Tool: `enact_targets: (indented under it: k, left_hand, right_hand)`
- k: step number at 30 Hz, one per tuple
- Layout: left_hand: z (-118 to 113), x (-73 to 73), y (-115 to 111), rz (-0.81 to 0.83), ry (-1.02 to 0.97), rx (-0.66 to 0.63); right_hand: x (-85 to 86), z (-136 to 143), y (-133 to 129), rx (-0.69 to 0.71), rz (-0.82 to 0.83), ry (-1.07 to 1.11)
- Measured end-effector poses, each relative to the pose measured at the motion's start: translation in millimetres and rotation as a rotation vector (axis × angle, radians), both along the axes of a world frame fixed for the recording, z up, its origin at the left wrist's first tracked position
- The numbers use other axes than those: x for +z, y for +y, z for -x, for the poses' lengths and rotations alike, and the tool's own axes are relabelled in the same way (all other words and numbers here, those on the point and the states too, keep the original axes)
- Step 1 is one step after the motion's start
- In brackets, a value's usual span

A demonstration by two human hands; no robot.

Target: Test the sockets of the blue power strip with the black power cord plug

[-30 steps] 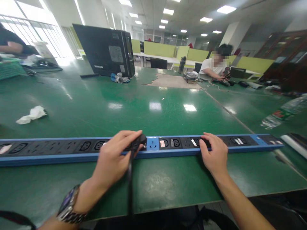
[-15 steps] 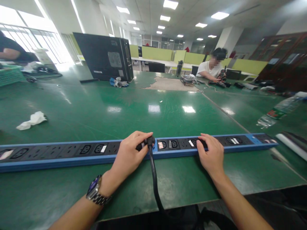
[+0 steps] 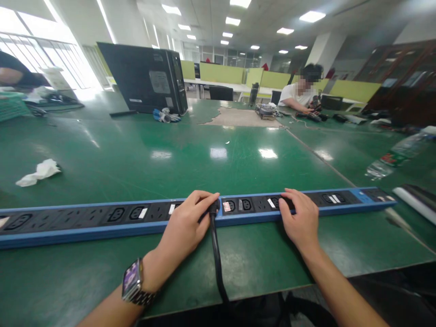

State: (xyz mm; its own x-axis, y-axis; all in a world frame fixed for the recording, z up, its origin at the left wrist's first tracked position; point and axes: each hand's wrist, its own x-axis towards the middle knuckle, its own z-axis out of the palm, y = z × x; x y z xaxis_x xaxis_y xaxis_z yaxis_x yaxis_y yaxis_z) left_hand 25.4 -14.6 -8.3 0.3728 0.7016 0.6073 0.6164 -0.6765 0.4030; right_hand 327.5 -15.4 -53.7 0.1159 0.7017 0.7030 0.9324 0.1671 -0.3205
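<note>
Plug [image 3: 213, 208] shifted right along power strip [image 3: 85, 234], left hand [image 3: 186, 223] grasping it; right hand [image 3: 302, 219] clasping power strip; tissue [image 3: 42, 171], bottle [image 3: 395, 156] farther back.

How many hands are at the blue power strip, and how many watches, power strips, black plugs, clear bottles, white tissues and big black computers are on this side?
Hands: 2, left hand and right hand
Watch: 1
Power strip: 1
Plug: 1, partly hidden
Bottle: 1
Tissue: 1
Computer: 1
Total: 8
</note>
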Motion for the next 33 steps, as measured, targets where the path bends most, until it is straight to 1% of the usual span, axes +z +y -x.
enact_targets:
  k: [2,4,6,8,9,11,12,13,15,16,18,20,23,25,26,30,32,33]
  left_hand:
    - [-0.1,-1.6,-1.9,-0.016,-0.001,-0.026]
    - [0.5,-1.6,-3.8,-0.029,-0.039,-0.024]
    - [-1.1,1.3,-5.8,-0.054,-0.099,-0.003]
    - [-8.6,7.2,-7.6,-0.11,-0.16,0.005]
    - [-15.1,11.0,-8.1,-0.141,-0.18,-0.009]
    - [-32.8,18.6,-8.1,-0.188,-0.183,-0.075]
    - [-42.8,22.1,-7.4,-0.2,-0.17,-0.119]
    - [-52.2,25.0,-6.3,-0.202,-0.157,-0.158]
    - [-66.1,28.6,-3.3,-0.164,-0.152,-0.213]
    - [-69.3,29.2,-1.6,-0.126,-0.168,-0.225]
    - [-67.3,27.5,1.6,-0.041,-0.206,-0.215]
    - [-57.3,22.1,4.2,0.003,-0.193,-0.153]
    - [-40.0,10.1,6.6,-0.006,-0.015,0.019]
    - [-33.4,2.9,7.2,-0.003,0.11,0.104]
    - [-31.9,0.3,7.2,0.005,0.155,0.121]
    - [-33.0,-3.4,7.0,0.027,0.228,0.117]
    - [-33.8,-3.4,7.0,0.027,0.232,0.124]
    - [-33.9,-3.4,7.0,0.026,0.234,0.127]
  right_hand:
    - [-0.9,-1.1,0.6,0.002,0.005,0.017]
    - [0.5,-1.4,1.0,0.008,0.017,0.06]
    - [8.7,3.2,-0.9,0.018,0.021,0.166]
    - [26.6,15.9,-7.0,0.056,0.052,0.34]
    - [39.0,25.4,-11.7,0.109,0.106,0.43]
    - [67.6,47.1,-22.4,0.281,0.297,0.537]
    - [81.7,57.0,-27.2,0.367,0.405,0.516]
    - [94.1,64.7,-30.7,0.401,0.47,0.448]
    - [110.6,70.1,-32.8,0.391,0.53,0.302]
    - [114.2,67.2,-31.2,0.368,0.541,0.259]
    - [113.0,52.9,-24.1,0.341,0.577,0.258]
    - [105.4,34.8,-14.9,0.329,0.639,0.293]
    - [93.6,20.2,-4.4,0.3,0.677,0.266]
    - [90.4,23.6,-2.1,0.28,0.671,0.179]
    - [90.4,28.4,-2.2,0.252,0.657,0.112]
    - [94.4,50.5,-5.6,0.033,0.581,-0.198]
    - [94.5,56.1,-6.6,-0.043,0.556,-0.269]
    - [93.4,57.2,-6.8,-0.055,0.551,-0.282]
